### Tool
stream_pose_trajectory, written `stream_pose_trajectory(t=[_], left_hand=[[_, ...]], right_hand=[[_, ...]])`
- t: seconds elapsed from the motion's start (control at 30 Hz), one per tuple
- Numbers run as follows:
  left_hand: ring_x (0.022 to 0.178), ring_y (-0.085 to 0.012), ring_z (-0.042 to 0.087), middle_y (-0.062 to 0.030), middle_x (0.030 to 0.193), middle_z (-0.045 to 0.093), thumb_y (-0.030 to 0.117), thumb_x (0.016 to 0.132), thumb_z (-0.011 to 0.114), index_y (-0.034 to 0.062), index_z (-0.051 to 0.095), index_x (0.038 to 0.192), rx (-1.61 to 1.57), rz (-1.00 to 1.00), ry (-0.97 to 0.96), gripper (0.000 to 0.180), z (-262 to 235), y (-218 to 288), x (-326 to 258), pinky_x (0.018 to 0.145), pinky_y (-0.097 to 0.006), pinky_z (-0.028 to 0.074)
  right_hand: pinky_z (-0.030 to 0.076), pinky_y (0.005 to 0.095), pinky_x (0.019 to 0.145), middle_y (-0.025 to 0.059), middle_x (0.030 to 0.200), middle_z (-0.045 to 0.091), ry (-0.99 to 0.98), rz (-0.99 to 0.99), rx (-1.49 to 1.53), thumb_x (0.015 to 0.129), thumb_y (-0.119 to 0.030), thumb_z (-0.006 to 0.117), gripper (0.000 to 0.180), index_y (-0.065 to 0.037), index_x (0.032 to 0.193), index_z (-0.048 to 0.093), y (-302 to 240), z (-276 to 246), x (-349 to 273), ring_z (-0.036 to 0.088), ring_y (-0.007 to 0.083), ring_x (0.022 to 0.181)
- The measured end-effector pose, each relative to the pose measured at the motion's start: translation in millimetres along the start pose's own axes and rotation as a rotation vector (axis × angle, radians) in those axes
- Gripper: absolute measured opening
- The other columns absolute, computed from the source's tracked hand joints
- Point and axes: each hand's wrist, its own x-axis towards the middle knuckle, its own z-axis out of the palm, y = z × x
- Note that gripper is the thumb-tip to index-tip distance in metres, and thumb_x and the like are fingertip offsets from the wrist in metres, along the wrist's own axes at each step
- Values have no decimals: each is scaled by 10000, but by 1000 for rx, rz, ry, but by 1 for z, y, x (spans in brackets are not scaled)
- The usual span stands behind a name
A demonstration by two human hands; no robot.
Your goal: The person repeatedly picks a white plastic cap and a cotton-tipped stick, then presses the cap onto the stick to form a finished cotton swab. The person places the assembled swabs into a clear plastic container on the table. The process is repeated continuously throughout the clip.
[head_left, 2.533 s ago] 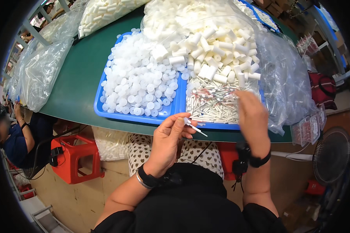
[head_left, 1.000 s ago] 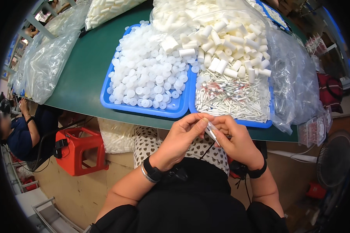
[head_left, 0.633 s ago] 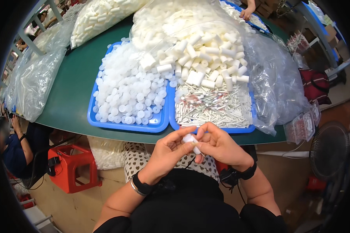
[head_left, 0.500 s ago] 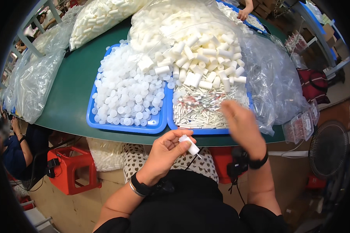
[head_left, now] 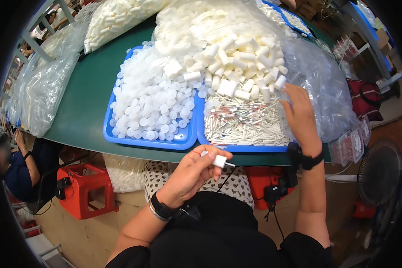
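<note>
My left hand (head_left: pixel 193 169) is closed round a white cylinder (head_left: pixel 219 161) with a thin pale stem sticking out of its right end. It holds this piece just off the table's near edge, in front of the trays. At the right side of the heap, my right hand (head_left: pixel 301 114) reaches forward with thumb and fingers apart. Its fingertips are close to a white foam cylinder (head_left: pixel 280 82); whether they touch it I cannot tell. Several such cylinders spill from a clear bag (head_left: pixel 201 22) onto thin white sticks (head_left: pixel 250 129) in the right blue tray (head_left: pixel 236 148).
Translucent white discs (head_left: pixel 152 107) fill the left blue tray (head_left: pixel 165 145) on the green table (head_left: pixel 76 120). Clear plastic bags (head_left: pixel 40 105) lie at the left; another plastic sheet (head_left: pixel 319 85) lies at the right. A red stool (head_left: pixel 82 192) and a fan (head_left: pixel 379 172) stand near the table.
My right hand has moved right and forward, from over the thin sticks to the heap's right edge. In my left hand the white cylinder has turned nearer to level.
</note>
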Motion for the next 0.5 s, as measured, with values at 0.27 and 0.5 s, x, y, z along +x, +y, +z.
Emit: stream_pose_trajectory(t=[0.27,0.5], left_hand=[[764,-86,551,-79,1027,617,192,1027,514,0,556,1076,-42,170,130,203,4,-4,2,711,-257,479],[822,-71,561,-49,1030,591,199,1035,510,22,520,1130,34,291,115,202,2,-16,2,739,-237,485]], right_hand=[[511,378,735,164,989,595,-403,105,710,826,-18,709,331,9,1130,581,-113,-20,-37,617,329,851],[514,329,623,117,876,640,-342,191,774,862,-32,704,316,21,1149,584,-139,-3,-49,649,225,726]])
